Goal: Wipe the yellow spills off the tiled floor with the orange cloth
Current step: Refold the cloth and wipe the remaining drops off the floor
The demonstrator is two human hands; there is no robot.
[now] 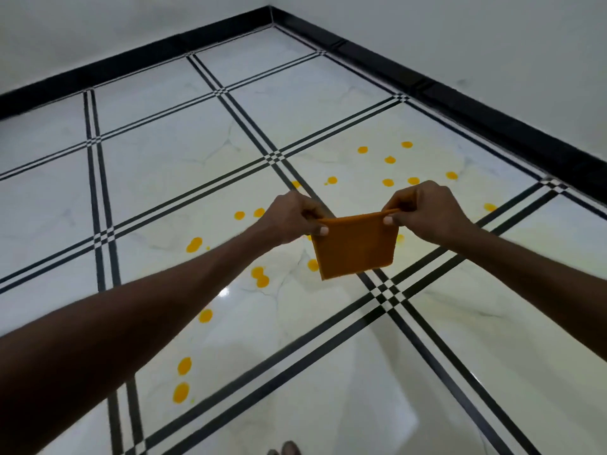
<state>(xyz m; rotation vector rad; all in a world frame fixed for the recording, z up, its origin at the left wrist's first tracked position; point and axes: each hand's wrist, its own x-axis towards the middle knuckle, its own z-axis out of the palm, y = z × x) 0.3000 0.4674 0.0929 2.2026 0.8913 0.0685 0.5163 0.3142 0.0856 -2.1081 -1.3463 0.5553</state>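
A person holds an orange cloth (pixel 353 246) stretched between both hands above a tiled floor (pixel 157 152) dotted with yellow spills (pixel 259 276). The left hand (pixel 289 220) pinches the cloth's upper left corner, its fingers (pixel 323 230) curled onto the fabric with the thumb on the near face; the right hand (pixel 427 213) pinches the upper right corner the same way, thumb tip showing against the cloth's top edge. The cloth looks folded, hanging as a rough square below the two grips, clear of the floor, its lower edge over a crossing of dark tile lines.

The spills lie scattered across the pale marbled tiles: a cluster beyond the right hand, a few just beyond the left hand, a double blot under the left forearm, and a loose trail running toward the camera along the left arm. One drop peeks out at the cloth's right edge and another at its lower left.

Black double stripes (pixel 95 178) divide the tiles, and a black skirting (pixel 460 103) runs along the base of the white walls (pixel 492 37). Toes (pixel 285 449) show at the bottom edge.
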